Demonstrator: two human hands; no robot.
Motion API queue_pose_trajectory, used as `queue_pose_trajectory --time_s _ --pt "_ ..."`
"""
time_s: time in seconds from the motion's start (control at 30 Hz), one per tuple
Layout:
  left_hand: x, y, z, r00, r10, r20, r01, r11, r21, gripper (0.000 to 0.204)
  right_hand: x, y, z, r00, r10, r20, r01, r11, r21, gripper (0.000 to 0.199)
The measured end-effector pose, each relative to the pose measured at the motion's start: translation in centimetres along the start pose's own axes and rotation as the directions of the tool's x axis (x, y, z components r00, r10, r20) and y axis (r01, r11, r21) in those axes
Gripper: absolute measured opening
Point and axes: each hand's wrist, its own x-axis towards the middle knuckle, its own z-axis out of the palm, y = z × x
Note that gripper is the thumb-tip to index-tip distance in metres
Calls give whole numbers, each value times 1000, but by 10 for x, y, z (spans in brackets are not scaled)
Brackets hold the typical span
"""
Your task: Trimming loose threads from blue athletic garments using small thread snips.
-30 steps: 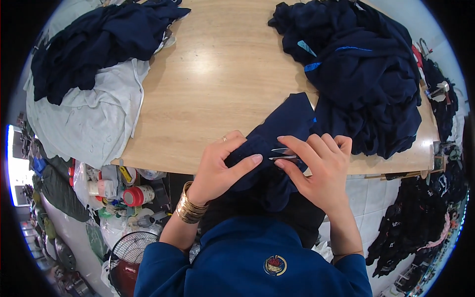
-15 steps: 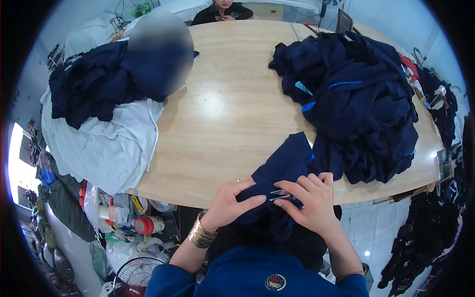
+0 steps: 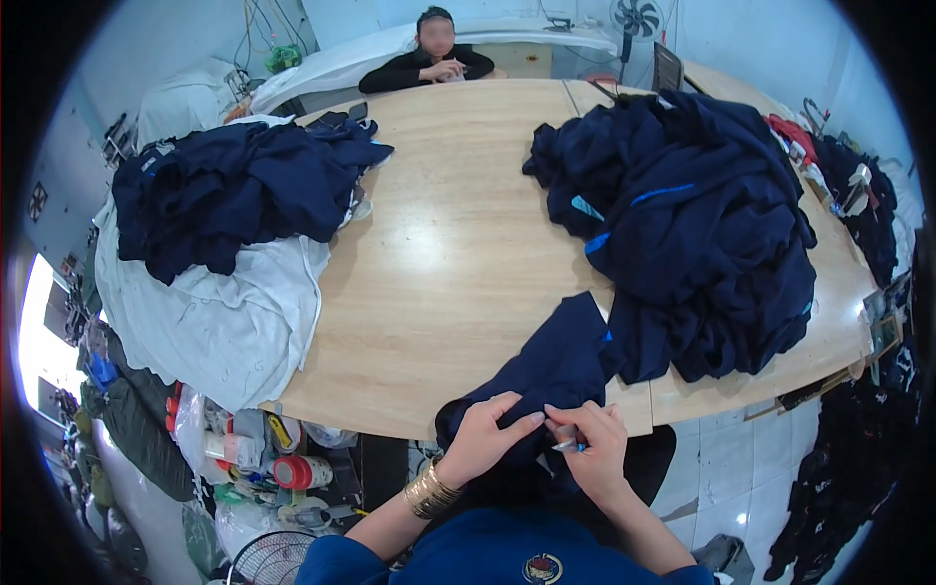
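The left hand (image 3: pixel 490 436) gripped a navy garment (image 3: pixel 551 356) between thumb and fingers; the right hand (image 3: pixel 597 447), fingers curled, held a small metal tool (image 3: pixel 565 446) just beside the left thumb. Whether the right hand also pinched the garment could not be told. The garment lay partly on the near edge of a wooden table (image 3: pixel 429 253). Beyond, at right, rose a navy clothes pile (image 3: pixel 712 244); at left, dark clothes (image 3: pixel 244 195) rested on a white cloth (image 3: pixel 214 322). A person (image 3: pixel 395 78) sat at the far side.
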Motion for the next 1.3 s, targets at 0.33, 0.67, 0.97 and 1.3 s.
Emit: queue_pose_trajectory --time_s 0.33,0.67,0.97,1.3 --pt "0 -3 14 994 -101 -29 87 947 -310 19 -4 10 8 986 -45 -159 48 999 14 25" --pt "-3 23 22 986 -113 121 148 930 -336 14 -19 11 -15 970 -166 -178 157 986 -63 19" --pt "-3 24 18 967 -174 188 239 874 -423 15 -10 6 -28 967 -239 -93 225 965 -138 30" --pt "-1 49 -2 953 -126 275 211 928 -307 24 7 3 -79 973 102 206 -100 995 -21 28"
